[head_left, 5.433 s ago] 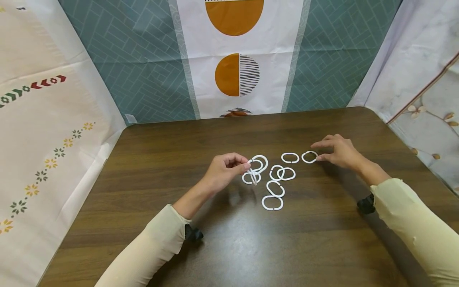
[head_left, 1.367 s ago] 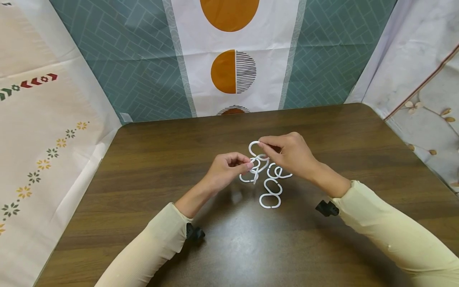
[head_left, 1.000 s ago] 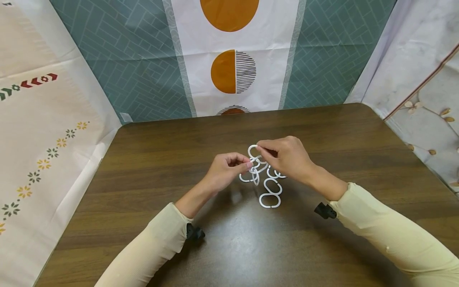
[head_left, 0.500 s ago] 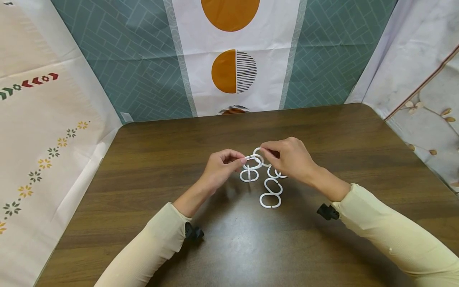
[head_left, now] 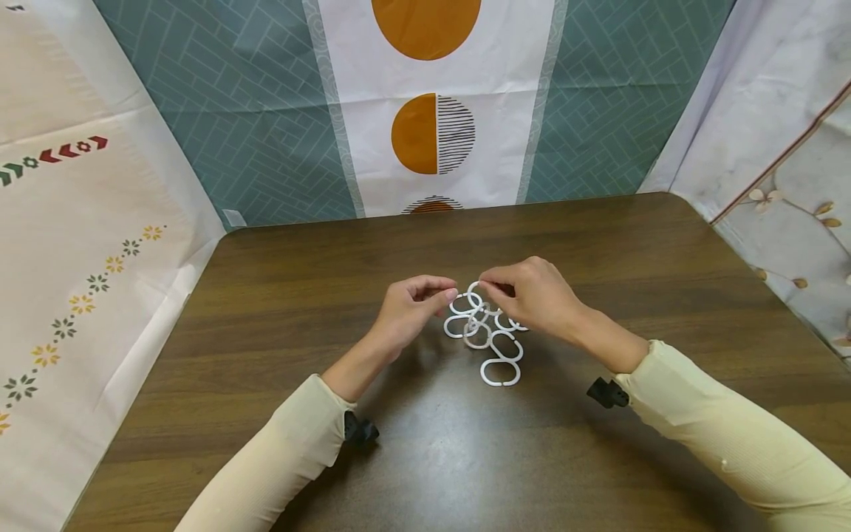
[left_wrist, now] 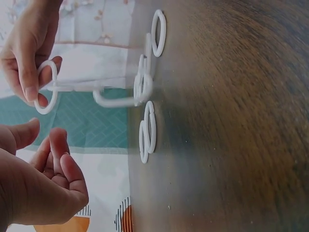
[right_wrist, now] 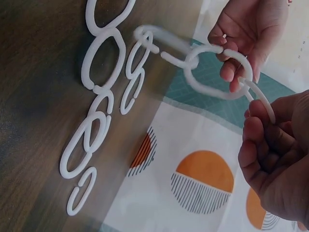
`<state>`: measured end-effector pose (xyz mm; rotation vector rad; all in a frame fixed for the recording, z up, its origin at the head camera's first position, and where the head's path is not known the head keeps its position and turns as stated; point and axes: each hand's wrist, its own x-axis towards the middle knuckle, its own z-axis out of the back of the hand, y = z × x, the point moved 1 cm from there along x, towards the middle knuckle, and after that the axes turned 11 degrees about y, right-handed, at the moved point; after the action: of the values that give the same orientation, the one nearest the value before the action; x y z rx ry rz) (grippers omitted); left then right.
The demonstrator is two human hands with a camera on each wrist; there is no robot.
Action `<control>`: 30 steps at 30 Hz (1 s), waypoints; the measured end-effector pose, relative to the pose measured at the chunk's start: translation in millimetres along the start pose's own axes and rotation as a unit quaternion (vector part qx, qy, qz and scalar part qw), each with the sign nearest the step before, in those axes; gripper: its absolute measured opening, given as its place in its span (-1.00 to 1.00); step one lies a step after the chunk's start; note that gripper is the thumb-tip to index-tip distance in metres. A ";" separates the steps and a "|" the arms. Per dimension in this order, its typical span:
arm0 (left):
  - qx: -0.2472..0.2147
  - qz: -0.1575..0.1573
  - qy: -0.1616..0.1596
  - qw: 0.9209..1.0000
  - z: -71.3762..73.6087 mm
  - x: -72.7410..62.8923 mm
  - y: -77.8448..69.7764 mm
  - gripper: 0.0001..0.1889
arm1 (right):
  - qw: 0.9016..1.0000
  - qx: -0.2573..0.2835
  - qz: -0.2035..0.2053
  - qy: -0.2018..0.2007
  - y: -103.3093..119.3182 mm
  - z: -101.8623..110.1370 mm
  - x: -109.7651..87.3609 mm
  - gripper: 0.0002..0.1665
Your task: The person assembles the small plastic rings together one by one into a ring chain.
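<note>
My right hand (head_left: pixel 535 295) pinches a white oval plastic chain link (right_wrist: pixel 261 101) between thumb and fingers. Joined to that link is another white link (right_wrist: pixel 217 92), and further links trail down from it, blurred, toward the table. My left hand (head_left: pixel 414 307) is beside the raised links, its thumb and fingertips apart with nothing between them in the left wrist view. More white links (head_left: pixel 500 372), each with a small gap, lie on the table just below the hands. Several overlap, and I cannot tell which are joined. The right hand partly hides those nearest it.
The brown wooden table (head_left: pixel 319 258) spreads around the links. A green and white patterned cloth (head_left: pixel 279 111) hangs behind its far edge. Light patterned cloths hang at the left (head_left: pixel 86 244) and right (head_left: pixel 784 148). Each wrist carries a small black camera (head_left: pixel 359 428).
My right hand has come in from the right with a link, which now joins the chain. The left hand has let go of its link and drawn slightly left; the hanging links have swung.
</note>
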<state>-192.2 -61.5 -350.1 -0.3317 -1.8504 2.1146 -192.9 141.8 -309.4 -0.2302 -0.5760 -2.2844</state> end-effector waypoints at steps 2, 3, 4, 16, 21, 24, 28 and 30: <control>0.001 0.001 0.003 1.000 -0.2 0.1 -0.2 -0.77 | 1.000 0.002 0.003 0.007 0.6 -0.6 0.2 -0.92; 0.002 0.002 0.004 1.000 -0.4 0.1 -0.2 -0.77 | 1.000 0.003 0.005 0.011 1.0 -0.9 0.3 -0.92; 0.004 0.002 0.006 1.000 -0.5 0.2 -0.1 -0.77 | 1.000 0.003 0.007 0.014 1.1 -1.3 0.3 -0.92; 0.000 0.004 0.019 1.000 -2.8 0.4 -0.4 -0.83 | 0.999 0.010 0.018 0.033 4.4 -3.0 -0.1 -0.92; -0.002 0.003 0.026 1.000 -4.0 0.0 -1.8 -0.85 | 0.999 0.015 0.028 0.039 4.3 -4.7 -0.1 -0.92; -0.001 0.001 0.037 0.999 -4.2 -0.8 -2.7 -0.84 | 0.999 0.018 0.035 0.035 4.4 -4.6 0.3 -0.91; 0.011 0.004 0.061 0.998 -4.5 -1.8 -2.3 -0.82 | 0.999 0.024 0.035 0.030 4.6 -3.6 1.0 -0.92; 0.019 0.007 0.072 0.997 -4.9 -2.2 -1.7 -0.80 | 0.999 0.029 0.031 0.029 4.5 -2.7 1.1 -0.93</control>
<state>-188.2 -57.6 -349.2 -0.4765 -1.7297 2.0728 -190.5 137.0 -309.9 -0.1512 -0.5974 -2.2033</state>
